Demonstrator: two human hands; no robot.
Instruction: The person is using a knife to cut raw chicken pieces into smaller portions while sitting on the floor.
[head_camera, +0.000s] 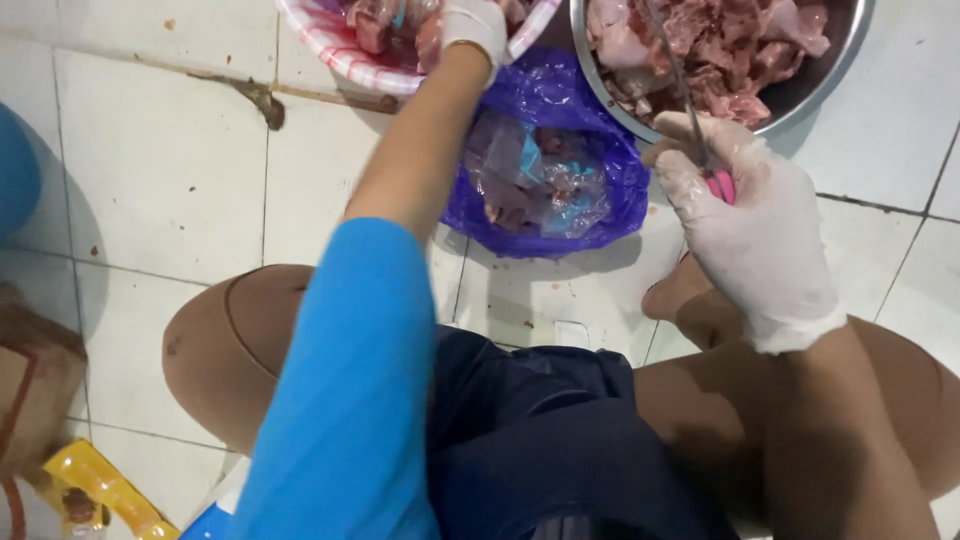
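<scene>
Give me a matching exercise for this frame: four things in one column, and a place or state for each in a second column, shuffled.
Things:
1. left hand
2. right hand
3. purple bag
4. steel bowl

Places or states:
A. on the tiled floor between the two arms, with scraps inside
B. gloved, gripping a pink-handled knife
C. top right, full of raw meat pieces
D. gloved, reaching into the red-and-white plastic bowl

Pairs: 1-D, 2-B, 3-A, 4-C
</scene>
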